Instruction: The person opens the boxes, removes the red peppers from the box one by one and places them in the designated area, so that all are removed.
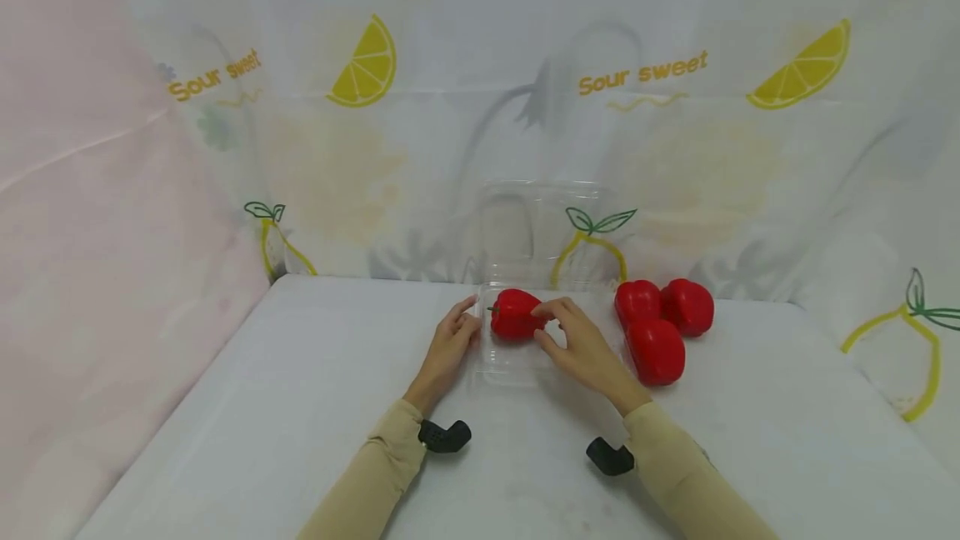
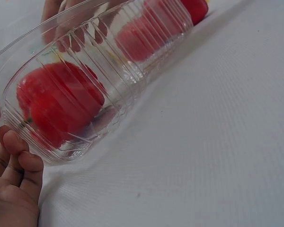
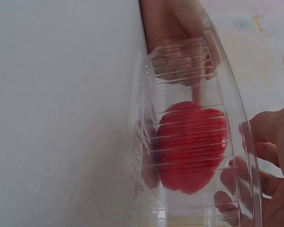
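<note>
A clear plastic clamshell container (image 1: 510,377) stands on the table with its transparent lid (image 1: 506,227) raised at the back. One red bell pepper (image 1: 514,315) lies inside on its left side, green stem toward the left. My left hand (image 1: 448,340) grips the container's left wall, several fingers bent against the outside at the corner, as the left wrist view shows. Over the pepper's right end hovers my right hand (image 1: 585,350), thumb and fingers spread apart; in the left wrist view its fingertips (image 2: 75,42) look clear of the pepper.
Several red bell peppers (image 1: 658,350) sit in a cluster on the white table (image 1: 337,357), just right of the container. A printed cloth (image 1: 442,140) with lemon drawings hangs behind the table.
</note>
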The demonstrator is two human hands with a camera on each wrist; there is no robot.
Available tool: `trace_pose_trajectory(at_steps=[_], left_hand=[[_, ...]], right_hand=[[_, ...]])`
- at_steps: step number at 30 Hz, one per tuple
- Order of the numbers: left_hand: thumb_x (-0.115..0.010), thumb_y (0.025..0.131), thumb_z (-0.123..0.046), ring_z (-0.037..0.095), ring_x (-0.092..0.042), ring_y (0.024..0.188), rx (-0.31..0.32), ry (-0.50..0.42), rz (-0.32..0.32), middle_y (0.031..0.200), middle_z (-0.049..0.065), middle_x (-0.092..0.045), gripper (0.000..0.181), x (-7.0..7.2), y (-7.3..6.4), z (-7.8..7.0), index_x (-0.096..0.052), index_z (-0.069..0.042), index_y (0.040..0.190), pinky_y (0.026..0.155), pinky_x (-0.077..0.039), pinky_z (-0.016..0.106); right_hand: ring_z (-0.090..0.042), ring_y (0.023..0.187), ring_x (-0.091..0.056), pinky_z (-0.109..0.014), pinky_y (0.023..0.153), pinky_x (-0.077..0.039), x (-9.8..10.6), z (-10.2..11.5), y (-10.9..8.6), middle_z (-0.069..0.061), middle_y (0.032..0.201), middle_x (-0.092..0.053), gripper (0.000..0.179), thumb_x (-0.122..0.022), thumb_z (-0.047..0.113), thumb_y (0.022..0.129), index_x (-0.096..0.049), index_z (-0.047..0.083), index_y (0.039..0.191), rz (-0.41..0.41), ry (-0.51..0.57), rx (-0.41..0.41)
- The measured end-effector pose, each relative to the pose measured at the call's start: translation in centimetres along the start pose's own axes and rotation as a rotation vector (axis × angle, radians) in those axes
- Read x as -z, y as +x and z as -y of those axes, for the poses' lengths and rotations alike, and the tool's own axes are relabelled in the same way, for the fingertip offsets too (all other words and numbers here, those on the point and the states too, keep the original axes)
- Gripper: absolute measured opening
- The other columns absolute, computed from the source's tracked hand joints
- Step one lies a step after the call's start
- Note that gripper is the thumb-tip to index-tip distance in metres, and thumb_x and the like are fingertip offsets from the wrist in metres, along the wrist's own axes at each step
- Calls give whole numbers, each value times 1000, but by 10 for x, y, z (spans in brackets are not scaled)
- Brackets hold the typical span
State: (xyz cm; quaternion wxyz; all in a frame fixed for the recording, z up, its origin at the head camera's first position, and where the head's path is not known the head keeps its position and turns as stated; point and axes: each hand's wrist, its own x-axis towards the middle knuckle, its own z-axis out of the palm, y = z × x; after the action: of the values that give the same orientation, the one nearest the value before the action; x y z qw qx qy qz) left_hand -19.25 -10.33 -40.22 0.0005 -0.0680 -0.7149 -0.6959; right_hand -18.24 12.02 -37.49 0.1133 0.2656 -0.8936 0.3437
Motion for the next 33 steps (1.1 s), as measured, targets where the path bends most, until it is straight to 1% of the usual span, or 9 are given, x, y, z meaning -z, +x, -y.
trace_pose_trajectory(at_steps=[3,7,9,12,15,18,26,29,33], left_hand=[[-46,96,-10,15,-46,73,-3,6,-1,78,0,-47,48,1,0,-1,-37,-2,143,71,-42,22],[-46,96,-10,15,-45,73,-5,10,-1,77,0,-46,49,0,-1,-2,-37,-2,143,71,-41,23],[-46,96,-11,14,-45,73,-3,15,-1,77,0,-46,48,0,-2,-3,-36,-3,143,72,-41,23],[-45,97,-11,13,-45,73,1,22,0,78,0,-46,48,0,-3,-3,-36,-3,143,73,-41,23],[-45,97,-11,13,-45,72,1,18,2,77,0,-46,48,0,-3,-4,-36,-3,143,72,-41,22],[-46,97,-11,12,-46,71,4,10,3,77,0,-47,48,0,-2,-2,-37,-3,143,70,-42,20],[-45,97,-10,16,-47,73,-1,19,0,80,3,-48,47,-1,-3,0,-37,-2,143,72,-43,21],[-45,97,-10,16,-47,73,-5,23,1,80,2,-47,47,-1,-3,-1,-37,-2,143,72,-44,21],[-45,97,-10,16,-46,73,-6,26,3,79,1,-47,47,0,-2,-1,-37,-2,143,73,-43,21]], right_hand=[[-24,109,-54,-44,91,-50,-5,1,8,-9,118,-55,37,-66,13,86,-52,8,120,9,14,-5],[-24,111,-55,-43,93,-50,-7,0,14,-9,119,-54,37,-65,14,86,-52,7,120,1,8,1],[-24,110,-55,-42,94,-49,-7,-1,18,-10,119,-54,37,-65,14,86,-52,5,121,-8,-7,15],[-25,112,-54,-42,96,-48,-8,-1,23,-12,121,-54,41,-63,15,87,-50,3,124,-4,-33,12],[-25,115,-52,-42,97,-47,-11,1,27,-12,126,-51,47,-64,19,87,-46,5,129,18,-58,-30],[-28,118,-49,-44,98,-46,-15,1,32,-13,130,-48,53,-65,21,87,-43,7,133,41,-77,-56],[-37,125,-44,-55,100,-42,-26,0,42,-17,143,-37,70,-66,29,86,-32,13,145,137,-99,-83],[-37,127,-42,-56,102,-39,-28,-1,44,-16,143,-37,72,-66,33,86,-31,14,146,155,-118,-89],[-35,127,-39,-55,104,-38,-29,0,47,-15,141,-37,72,-67,35,86,-33,13,145,159,-129,-105]])
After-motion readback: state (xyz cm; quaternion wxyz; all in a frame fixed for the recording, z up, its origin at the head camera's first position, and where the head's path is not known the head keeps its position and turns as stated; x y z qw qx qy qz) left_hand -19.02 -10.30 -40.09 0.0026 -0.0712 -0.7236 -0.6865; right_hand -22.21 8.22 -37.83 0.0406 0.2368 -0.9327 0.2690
